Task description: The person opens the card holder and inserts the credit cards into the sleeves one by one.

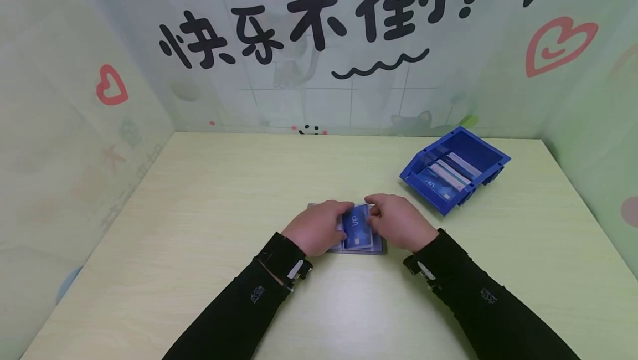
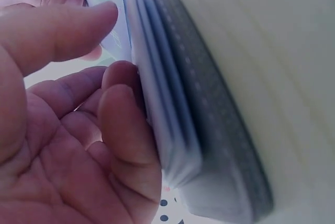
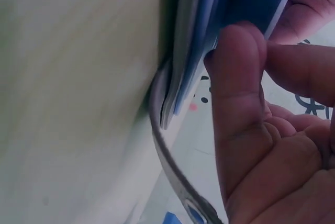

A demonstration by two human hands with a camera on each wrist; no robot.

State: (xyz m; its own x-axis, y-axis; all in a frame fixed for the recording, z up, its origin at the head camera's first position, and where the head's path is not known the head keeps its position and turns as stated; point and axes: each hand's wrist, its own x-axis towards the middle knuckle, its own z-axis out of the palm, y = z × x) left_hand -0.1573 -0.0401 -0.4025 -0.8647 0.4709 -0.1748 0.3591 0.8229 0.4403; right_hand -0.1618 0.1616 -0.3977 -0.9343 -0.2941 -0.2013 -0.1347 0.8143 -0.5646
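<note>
A small card holder (image 1: 380, 246) with a grey cover and clear plastic pages lies spread on the table. Upon it is a blue card (image 1: 358, 227) marked VIP, tilted up from the pages in the right wrist view. My left hand (image 1: 319, 227) holds the holder's left side, curled fingers (image 2: 125, 119) against the page edges and thumb near the card. My right hand (image 1: 399, 221) pinches the card's right edge between thumb and finger (image 3: 238, 67). A stitched border (image 2: 193, 72) of the cover shows in the left wrist view.
A blue plastic bin (image 1: 456, 171) stands at the back right of the table, with several cards (image 1: 438, 185) inside. Printed cloth walls (image 1: 299, 105) enclose the pale wooden table (image 1: 224, 183) at the back and sides.
</note>
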